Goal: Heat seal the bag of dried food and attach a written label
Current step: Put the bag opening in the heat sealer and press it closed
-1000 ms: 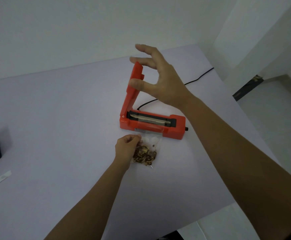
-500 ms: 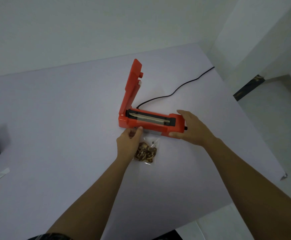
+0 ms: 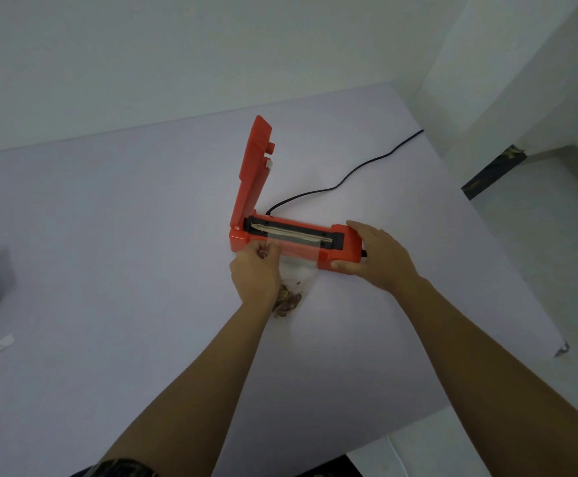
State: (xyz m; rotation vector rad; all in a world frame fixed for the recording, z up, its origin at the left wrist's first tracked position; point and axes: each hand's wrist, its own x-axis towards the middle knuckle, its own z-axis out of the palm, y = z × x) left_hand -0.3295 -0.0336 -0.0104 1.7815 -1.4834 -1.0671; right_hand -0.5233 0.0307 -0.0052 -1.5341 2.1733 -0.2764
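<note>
Two hands work at a red sealer (image 3: 346, 241) on the pale table (image 3: 108, 235), and the head view is the only one. The left hand (image 3: 255, 275) pinches the left edge of the clear bag (image 3: 294, 256). The right hand (image 3: 375, 258) is clamped on the right end of the sealer, thumb on its front face.

I judge that the seal can fail if the film lies wrinkled or crooked over the sealing strip (image 3: 294, 234). The left fingers are close to that strip, so the upright lid (image 3: 251, 180) could catch them when it comes down.

The bag is thin and transparent. Its mouth lies across the strip, and the brown dried food (image 3: 289, 301) sits low in it, on the table just before the sealer.
</note>
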